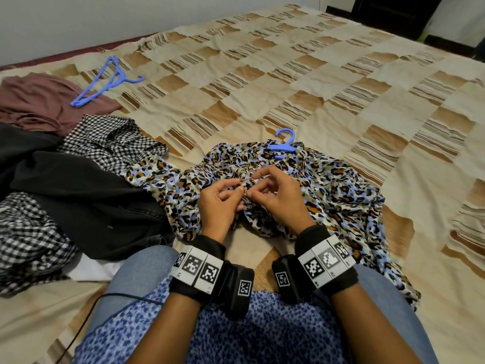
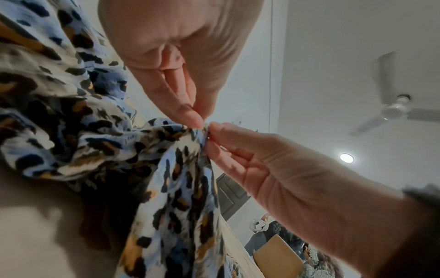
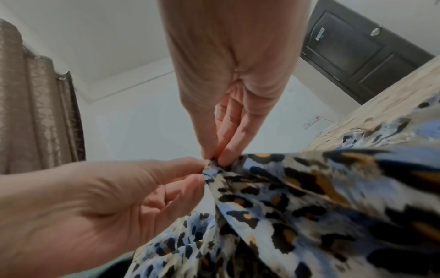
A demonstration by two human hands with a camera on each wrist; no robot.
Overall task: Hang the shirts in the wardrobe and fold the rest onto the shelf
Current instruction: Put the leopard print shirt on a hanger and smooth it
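A blue, tan and black leopard-print shirt [image 1: 328, 195] lies crumpled on the bed in front of me. A blue hanger [image 1: 284, 144] sits in its collar, hook pointing away. Both hands meet at the shirt's front placket. My left hand [image 1: 239, 189] pinches a small fold of the fabric between thumb and forefinger [image 2: 188, 116]. My right hand [image 1: 254, 193] pinches the same spot from the other side, fingertips [image 3: 214, 156] touching the cloth. The leopard-print shirt [image 2: 100, 143] bunches up under both hands. What sits between the fingertips is too small to tell.
More blue hangers [image 1: 105, 80] lie on a brown garment [image 1: 39, 101] at far left. A checked shirt [image 1: 110, 137], a black garment [image 1: 78, 195], another checked piece [image 1: 23, 232] and white cloth [image 1: 91, 269] pile at left. Dark door [image 1: 393, 17] far right. Patchwork bedspread [image 1: 288, 74] beyond.
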